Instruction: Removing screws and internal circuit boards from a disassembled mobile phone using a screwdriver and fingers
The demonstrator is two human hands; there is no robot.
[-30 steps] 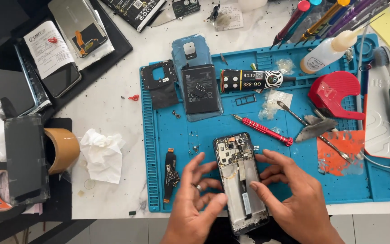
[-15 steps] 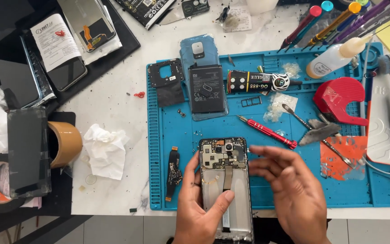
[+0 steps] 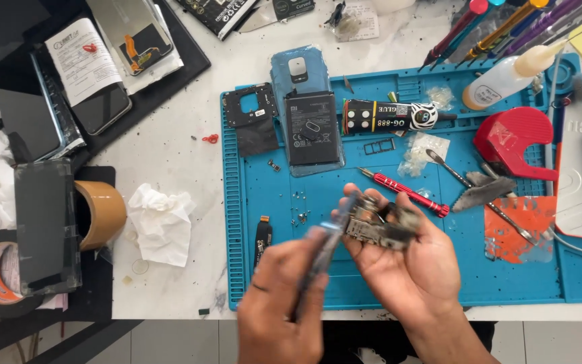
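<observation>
Your hands met over the mat's [image 3: 250,269] near edge, both gripping the stripped phone [image 3: 372,226]. Right hand [image 3: 409,269] cupped palm-up, fingers curled round the phone's camera end; left hand [image 3: 284,310] closed round the lower end, blurred, exact finger hold unclear. The phone was tilted, lifted off the mat — not resting on anything.

Progress, as I judged it: teardown well along. Already off and laid out at the mat's far edge — back cover [image 3: 301,71], battery [image 3: 311,128] lying on it, black shield plate [image 3: 250,114] just left. A small flex board [image 3: 262,239] lay near the mat's left edge, loose screws [image 3: 299,216] beside it. Frame and board were in your grip; whatever remained inside it was too blurred to tell.

Around you: red screwdriver [image 3: 405,192] just beyond your right fingers, glue tube [image 3: 389,118] and card tray [image 3: 378,145] further back, tweezers [image 3: 466,182] and red tool [image 3: 513,141] toward the right edge, orange pad [image 3: 516,226] beside your right hand. Off the mat — crumpled tissue [image 3: 163,222], brown tape roll [image 3: 99,212], on the tabletop's left.

In the way: the screws and flex board sat close below your left hand.
</observation>
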